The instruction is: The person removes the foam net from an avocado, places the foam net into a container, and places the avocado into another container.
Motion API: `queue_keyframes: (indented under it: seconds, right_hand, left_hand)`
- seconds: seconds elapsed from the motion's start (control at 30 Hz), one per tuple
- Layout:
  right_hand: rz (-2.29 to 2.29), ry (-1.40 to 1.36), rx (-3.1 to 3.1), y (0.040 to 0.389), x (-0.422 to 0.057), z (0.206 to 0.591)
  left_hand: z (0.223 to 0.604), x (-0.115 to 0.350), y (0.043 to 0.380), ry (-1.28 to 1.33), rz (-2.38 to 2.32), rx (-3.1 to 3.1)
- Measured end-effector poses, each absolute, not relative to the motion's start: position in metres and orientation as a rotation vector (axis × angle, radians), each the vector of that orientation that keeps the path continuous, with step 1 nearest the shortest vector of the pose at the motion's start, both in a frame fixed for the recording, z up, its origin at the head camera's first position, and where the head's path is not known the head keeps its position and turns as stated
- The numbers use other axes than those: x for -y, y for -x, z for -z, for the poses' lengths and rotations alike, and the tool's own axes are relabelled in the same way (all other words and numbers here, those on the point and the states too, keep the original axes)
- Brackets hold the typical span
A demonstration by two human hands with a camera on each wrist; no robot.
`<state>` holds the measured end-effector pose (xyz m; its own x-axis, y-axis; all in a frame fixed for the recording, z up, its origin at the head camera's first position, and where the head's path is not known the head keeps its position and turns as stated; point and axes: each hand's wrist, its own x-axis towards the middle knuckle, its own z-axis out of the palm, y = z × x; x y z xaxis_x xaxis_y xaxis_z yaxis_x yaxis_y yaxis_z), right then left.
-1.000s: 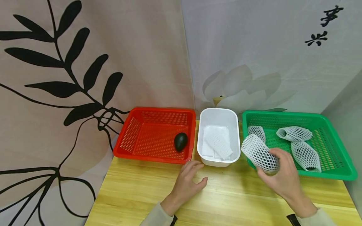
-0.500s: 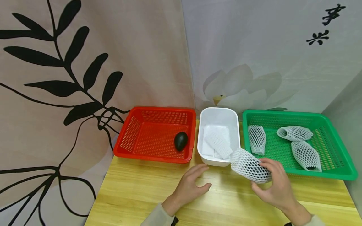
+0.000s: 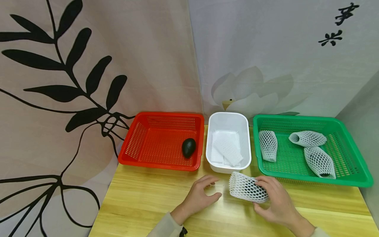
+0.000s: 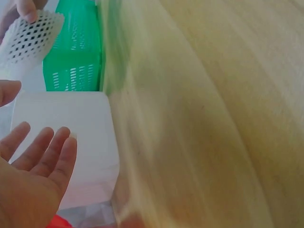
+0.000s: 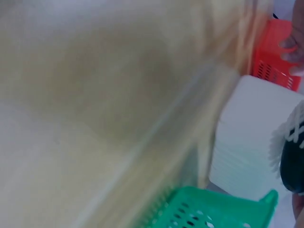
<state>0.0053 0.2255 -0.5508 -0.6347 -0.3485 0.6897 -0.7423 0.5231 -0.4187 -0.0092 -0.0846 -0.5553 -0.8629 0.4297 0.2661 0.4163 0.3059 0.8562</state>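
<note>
In the head view my right hand (image 3: 275, 204) grips an avocado in a white foam net sleeve (image 3: 247, 187) above the table, in front of the white tub. The right wrist view shows the dark avocado (image 5: 292, 166) partly out of the sleeve's end. To the left of it my left hand (image 3: 199, 196) hovers with fingers apart, touching nothing; the left wrist view shows its palm and fingers (image 4: 40, 154) with nothing in them. A bare dark avocado (image 3: 189, 147) lies in the red basket (image 3: 157, 166).
A white tub (image 3: 228, 123) with flat foam nets (image 3: 229, 151) stands between the red basket and the green basket (image 3: 314, 120). Inside the green one lie three net sleeves (image 3: 308, 138), one showing something dark at its end. A printed curtain (image 3: 160, 56) hangs behind the table.
My right hand has carried the sleeved avocado from over the green basket left and toward me, close to my left hand. The left hand has shifted slightly right and nearer me.
</note>
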Motion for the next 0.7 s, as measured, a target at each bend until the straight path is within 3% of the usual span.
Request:
queue_keyframes:
  seconds: [0.7]
  right_hand:
    - [-0.844, -0.887, 2.510, -0.008, -0.206, 0.585]
  left_hand:
    - [0.582, 0.071, 0.005, -0.689, -1.697, -2.382]
